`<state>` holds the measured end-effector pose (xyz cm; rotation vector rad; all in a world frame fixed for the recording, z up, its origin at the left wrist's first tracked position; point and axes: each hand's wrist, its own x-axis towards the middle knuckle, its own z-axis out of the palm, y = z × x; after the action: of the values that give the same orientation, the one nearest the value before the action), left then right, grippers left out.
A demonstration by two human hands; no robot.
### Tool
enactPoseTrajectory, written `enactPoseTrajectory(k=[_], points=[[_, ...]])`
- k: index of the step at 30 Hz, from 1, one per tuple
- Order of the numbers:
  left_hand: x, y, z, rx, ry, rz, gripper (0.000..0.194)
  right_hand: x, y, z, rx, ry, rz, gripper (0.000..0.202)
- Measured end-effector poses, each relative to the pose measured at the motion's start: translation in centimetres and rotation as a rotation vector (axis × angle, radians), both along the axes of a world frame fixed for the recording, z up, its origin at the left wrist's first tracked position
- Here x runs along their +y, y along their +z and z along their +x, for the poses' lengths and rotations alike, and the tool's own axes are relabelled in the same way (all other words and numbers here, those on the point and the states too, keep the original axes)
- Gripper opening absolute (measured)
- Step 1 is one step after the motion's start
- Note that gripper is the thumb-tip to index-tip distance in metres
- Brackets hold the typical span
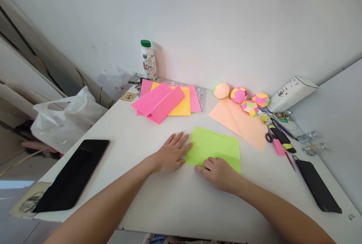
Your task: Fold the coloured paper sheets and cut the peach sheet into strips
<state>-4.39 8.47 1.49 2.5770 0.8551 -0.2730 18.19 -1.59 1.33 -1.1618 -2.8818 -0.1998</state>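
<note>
The white bench (pixel 121 146) stands against a pale wall (pixel 212 21), and the lime-green sheet (pixel 212 144) lies flat on it, in front of the person. The left hand (pixel 172 155) is palm down, fingers spread, at the sheet's left edge; the right hand (pixel 219 172) rests on its near edge with fingers curled, and I can't tell whether they pinch the paper. Counting around the lime-green sheet: beyond it to the right sit four patterned paper balls (pixel 239 95), with one creased peach sheet (pixel 237 123) just in front of them. Beyond it to the left are at least two pink sheets (pixel 161 104), one yellow-orange sheet (pixel 186 104) and, farther back, one green-capped bottle (pixel 149 63). Well to its left lies one black tablet-like slab (pixel 76 178), with a white plastic bag (pixel 68 119) past the bench's edge. Well to its right are one black pouch (pixel 318 185), one red pencil-like stick (pixel 290 161) and one small pink slip (pixel 278 147).
</note>
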Motion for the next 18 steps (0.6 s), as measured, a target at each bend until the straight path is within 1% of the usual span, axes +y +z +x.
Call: enactPoseTrajectory(k=[4,8,10,11,13,14,15,17,18], points=[[0.0,-0.4,-0.1,0.003,-0.018,0.027,0.062,-3.0,0.0,4.2,0.079,-0.034,0.019,0.028],[-0.1,-0.8,-0.2,0.012,-0.034,0.069,0.061,-6.9,0.1,8.4,0.197,-0.145,0.067,0.027],[0.0,-1.1,-0.4,0.010,-0.041,0.106,0.061,-8.3,0.2,9.9,0.294,-0.211,0.015,0.029],[0.0,-1.4,-0.5,0.002,-0.050,0.127,0.060,-8.7,0.3,10.3,0.355,-0.247,-0.038,0.030],[0.2,-2.1,-0.9,-0.031,-0.072,0.184,0.060,-8.5,0.7,10.7,0.472,-0.340,-0.171,0.030],[0.3,-2.6,-1.0,-0.050,-0.086,0.217,0.061,-8.0,1.0,10.7,0.515,-0.417,-0.245,0.029],[0.4,-3.1,-1.1,-0.071,-0.099,0.252,0.062,-7.2,1.2,10.5,0.543,-0.507,-0.305,0.028],[0.4,-4.2,-1.2,-0.108,-0.106,0.334,0.060,-5.1,1.6,10.0,0.565,-0.785,-0.393,0.020],[0.4,-4.7,-1.2,-0.127,-0.100,0.382,0.061,-4.0,1.7,9.7,0.579,-0.865,-0.368,0.014]])
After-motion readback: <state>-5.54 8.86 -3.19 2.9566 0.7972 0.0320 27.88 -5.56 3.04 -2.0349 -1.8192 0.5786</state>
